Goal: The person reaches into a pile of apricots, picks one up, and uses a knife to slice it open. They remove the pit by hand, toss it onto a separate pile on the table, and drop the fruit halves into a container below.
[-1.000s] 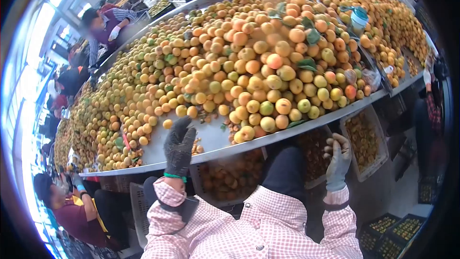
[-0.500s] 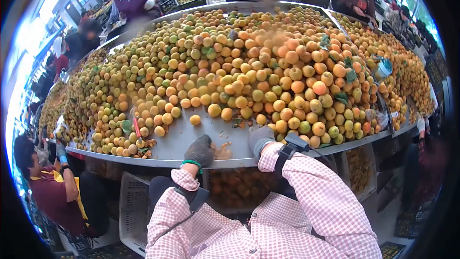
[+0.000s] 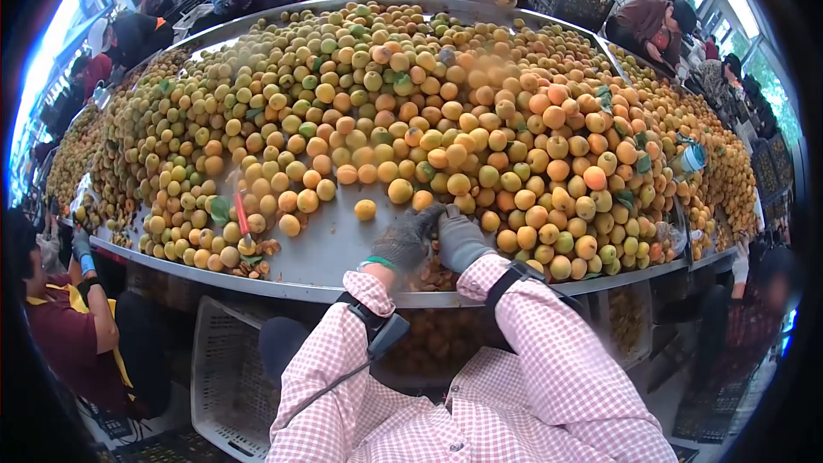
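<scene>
My left hand [image 3: 403, 240], in a grey glove with a green band at the wrist, meets my right hand [image 3: 463, 242], also gloved in grey, over the metal table. Their fingertips come together at the front of a large heap of yellow-orange apricots [image 3: 343, 129]. Both hands look closed, but the fingers hide whatever is between them. Just left of them a lone apricot [image 3: 365, 209] lies on the bare metal. Brown scraps [image 3: 433, 278] lie below the hands, near the table's edge.
A red-handled tool [image 3: 241, 210] leans among the apricots to the left. A blue-white cup [image 3: 691, 157] sits in the heap at the right. Under the table's rim [image 3: 317, 293] stands a white crate [image 3: 231, 377]. Other people work around the table.
My left hand has moved right and forward from the bare metal to meet my right hand. The view has shifted slightly.
</scene>
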A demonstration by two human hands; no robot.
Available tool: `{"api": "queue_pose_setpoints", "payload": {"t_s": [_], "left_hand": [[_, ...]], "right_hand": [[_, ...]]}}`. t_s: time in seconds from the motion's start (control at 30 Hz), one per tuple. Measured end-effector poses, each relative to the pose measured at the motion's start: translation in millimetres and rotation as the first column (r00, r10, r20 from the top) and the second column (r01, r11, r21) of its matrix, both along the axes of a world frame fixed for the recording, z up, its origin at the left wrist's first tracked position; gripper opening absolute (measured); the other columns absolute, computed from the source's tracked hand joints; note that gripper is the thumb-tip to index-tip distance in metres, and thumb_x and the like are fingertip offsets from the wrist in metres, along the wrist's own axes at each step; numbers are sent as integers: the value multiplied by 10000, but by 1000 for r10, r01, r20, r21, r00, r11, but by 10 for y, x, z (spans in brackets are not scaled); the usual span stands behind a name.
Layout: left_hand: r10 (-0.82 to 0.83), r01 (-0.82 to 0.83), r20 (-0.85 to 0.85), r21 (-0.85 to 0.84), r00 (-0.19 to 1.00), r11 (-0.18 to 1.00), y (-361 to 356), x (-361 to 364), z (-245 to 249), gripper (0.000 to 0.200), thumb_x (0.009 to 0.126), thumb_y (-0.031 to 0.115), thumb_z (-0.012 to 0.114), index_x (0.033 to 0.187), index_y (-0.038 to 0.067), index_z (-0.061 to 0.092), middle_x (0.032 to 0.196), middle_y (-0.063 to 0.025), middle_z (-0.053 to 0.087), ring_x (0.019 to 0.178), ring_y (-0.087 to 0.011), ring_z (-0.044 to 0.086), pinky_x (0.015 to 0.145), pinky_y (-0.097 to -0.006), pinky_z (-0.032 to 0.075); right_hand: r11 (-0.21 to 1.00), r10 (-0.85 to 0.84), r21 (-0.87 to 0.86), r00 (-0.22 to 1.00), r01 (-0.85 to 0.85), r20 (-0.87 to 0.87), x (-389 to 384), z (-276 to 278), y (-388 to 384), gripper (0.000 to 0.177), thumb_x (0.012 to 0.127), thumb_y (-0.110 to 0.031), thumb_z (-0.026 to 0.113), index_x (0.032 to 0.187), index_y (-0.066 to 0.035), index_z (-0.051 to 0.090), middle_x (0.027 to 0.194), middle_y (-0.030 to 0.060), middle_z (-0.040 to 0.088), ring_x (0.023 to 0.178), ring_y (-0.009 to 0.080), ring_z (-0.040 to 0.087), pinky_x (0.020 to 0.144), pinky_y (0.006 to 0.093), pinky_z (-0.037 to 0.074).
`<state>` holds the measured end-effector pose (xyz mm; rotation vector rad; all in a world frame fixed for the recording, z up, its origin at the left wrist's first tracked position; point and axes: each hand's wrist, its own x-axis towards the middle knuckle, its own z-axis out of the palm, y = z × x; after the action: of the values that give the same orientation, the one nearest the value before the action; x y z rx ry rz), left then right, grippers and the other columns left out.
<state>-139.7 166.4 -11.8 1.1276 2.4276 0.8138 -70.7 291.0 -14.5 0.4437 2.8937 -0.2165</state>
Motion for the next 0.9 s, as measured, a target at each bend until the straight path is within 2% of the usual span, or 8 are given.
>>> {"api": "queue_pose_setpoints", "payload": {"t_s": [0.2,0.37,0.4,0.47,0.53,0.83,0.87,0.9], "left_hand": [[-91,91,-15,6,996,996,-451,-29,-71,495,801,155,598,1284,133,488,1119,-196,587,1002,-384,589,860,-455,479],[-198,199,-127,-7,972,980,-580,66,-212,427,780,130,610,1193,55,531,1000,-213,629,897,-410,614,820,-450,493],[-145,149,75,-59,987,987,-515,143,-106,422,787,152,612,1188,46,532,1016,-219,629,925,-420,605,842,-450,482],[-98,132,262,-118,960,984,-419,217,-74,420,793,174,615,1182,38,533,1031,-225,630,953,-430,597,864,-451,472],[100,-71,252,-119,963,990,-378,193,-143,399,777,260,628,1119,62,571,1043,-224,629,990,-415,599,869,-467,463],[406,-383,693,-199,595,902,-133,187,0,330,771,206,640,1055,47,587,870,-201,649,874,-314,656,796,-389,510],[79,-76,245,-20,966,997,-142,87,-150,319,776,204,640,1047,47,580,857,-175,643,840,-271,656,753,-367,518],[-285,288,-308,-38,907,957,-142,45,-214,308,781,202,641,1040,48,573,843,-150,638,806,-227,655,710,-346,527]], "right_hand": [[919,204,-388,924,-67,323,312,616,256,714,685,-186,707,1304,-31,387,1241,235,484,1138,388,516,920,420,454],[908,178,-415,949,-57,260,490,-1292,181,749,671,-239,740,1316,-63,404,1198,223,529,1127,380,533,926,429,452],[715,686,-166,728,-679,-21,111,-2289,1,643,678,-221,741,1241,-56,478,1174,229,555,1081,387,562,909,433,459],[837,29,-546,1000,-31,-12,144,-695,-332,599,695,-224,725,1218,-52,489,1111,257,561,1078,382,554,895,444,470],[820,-154,-523,969,234,192,105,-252,-462,615,680,-187,763,1210,-42,486,1206,273,494,1127,403,512,965,431,437],[150,-368,-928,890,341,268,166,-286,-218,617,680,-90,789,1223,-73,498,1038,141,612,830,309,653,658,392,566],[145,-372,-931,891,334,261,281,-7,-128,617,680,-90,789,1223,-73,498,1038,141,612,830,309,653,658,392,566],[250,-344,-943,931,218,124,471,501,-6,583,700,-36,743,1221,-56,482,1014,143,617,823,268,639,707,378,548]]}}
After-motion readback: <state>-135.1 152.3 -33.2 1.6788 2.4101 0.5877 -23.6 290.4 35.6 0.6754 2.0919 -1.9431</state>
